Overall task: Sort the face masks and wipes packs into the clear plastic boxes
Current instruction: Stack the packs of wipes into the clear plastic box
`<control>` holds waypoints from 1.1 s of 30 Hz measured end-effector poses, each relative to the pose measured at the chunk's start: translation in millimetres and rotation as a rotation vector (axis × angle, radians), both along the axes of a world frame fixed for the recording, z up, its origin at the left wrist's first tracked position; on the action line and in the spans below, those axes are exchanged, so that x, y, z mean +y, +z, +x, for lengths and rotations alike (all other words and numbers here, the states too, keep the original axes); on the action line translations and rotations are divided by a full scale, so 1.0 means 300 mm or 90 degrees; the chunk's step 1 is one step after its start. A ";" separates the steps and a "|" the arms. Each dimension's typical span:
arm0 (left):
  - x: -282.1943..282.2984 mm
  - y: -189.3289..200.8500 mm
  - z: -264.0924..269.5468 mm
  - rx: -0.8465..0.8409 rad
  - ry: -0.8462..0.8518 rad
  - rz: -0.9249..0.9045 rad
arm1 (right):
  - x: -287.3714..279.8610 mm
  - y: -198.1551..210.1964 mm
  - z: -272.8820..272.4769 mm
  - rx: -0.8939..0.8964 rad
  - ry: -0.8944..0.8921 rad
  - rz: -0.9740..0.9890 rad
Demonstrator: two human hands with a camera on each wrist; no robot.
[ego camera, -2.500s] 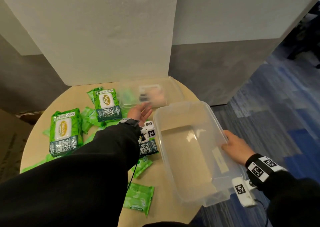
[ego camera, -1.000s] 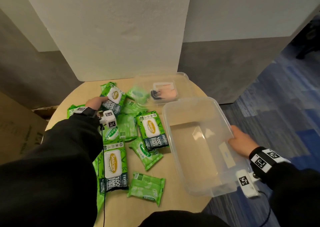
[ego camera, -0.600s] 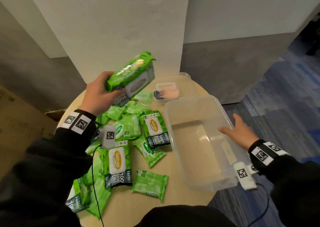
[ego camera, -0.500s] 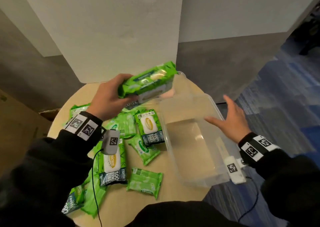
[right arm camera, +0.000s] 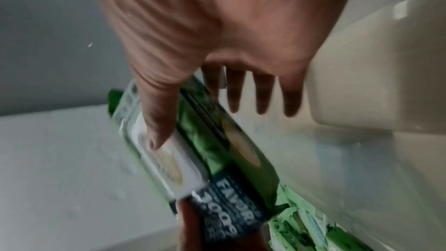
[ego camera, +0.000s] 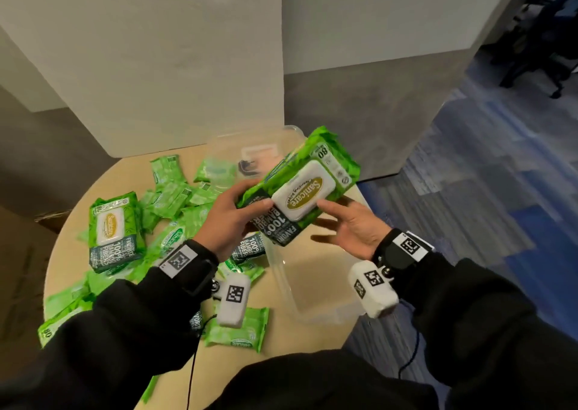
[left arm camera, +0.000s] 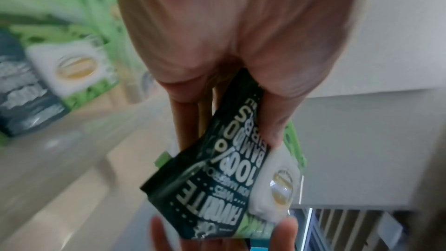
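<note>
Change: the large wipes pack (ego camera: 300,190) has come from the heap on the table (ego camera: 72,237), lifted by the left hand (ego camera: 231,218), to hang above the near clear box (ego camera: 312,290); the right hand (ego camera: 350,228) has left the box rim.
Fingers: left fingers clenched on the pack's dark end; right hand spread, thumb touching the white lid, fingers beneath, supporting.
Meaning: judged a handover or steadying before dropping it in; the box looks empty, so sorting has barely begun.
Hidden: the far box (ego camera: 266,156) is half covered by the pack, its contents unclear; no face masks can be made out; both wrist views are blurred.
</note>
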State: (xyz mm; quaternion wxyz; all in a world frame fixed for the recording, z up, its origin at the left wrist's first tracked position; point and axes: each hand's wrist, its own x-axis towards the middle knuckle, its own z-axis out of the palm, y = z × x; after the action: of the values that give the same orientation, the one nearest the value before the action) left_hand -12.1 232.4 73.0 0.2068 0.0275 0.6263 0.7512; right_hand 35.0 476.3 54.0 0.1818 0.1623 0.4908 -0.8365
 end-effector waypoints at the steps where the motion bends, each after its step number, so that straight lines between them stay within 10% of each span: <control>1: 0.015 -0.009 0.017 -0.040 -0.003 0.031 | -0.021 0.009 -0.013 0.030 -0.042 0.005; 5: 0.024 -0.039 0.031 0.068 -0.077 -0.136 | -0.059 0.064 -0.072 0.058 -0.150 0.053; 10: -0.027 -0.125 0.071 0.129 0.057 -0.449 | 0.006 0.139 -0.150 0.131 -0.026 0.274; 18: 0.034 -0.206 0.192 -0.079 0.002 -0.347 | -0.041 0.133 -0.316 0.282 0.390 0.928; 33: -0.019 -0.198 0.182 -0.130 -0.061 -0.337 | -0.080 0.073 -0.464 0.223 0.672 1.053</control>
State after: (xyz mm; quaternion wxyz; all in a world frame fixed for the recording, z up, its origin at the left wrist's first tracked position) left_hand 42.4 226.8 13.5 0.3041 -0.0738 0.7746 0.5496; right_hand -104.4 452.5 76.0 0.2848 -0.1269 0.9485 -0.0556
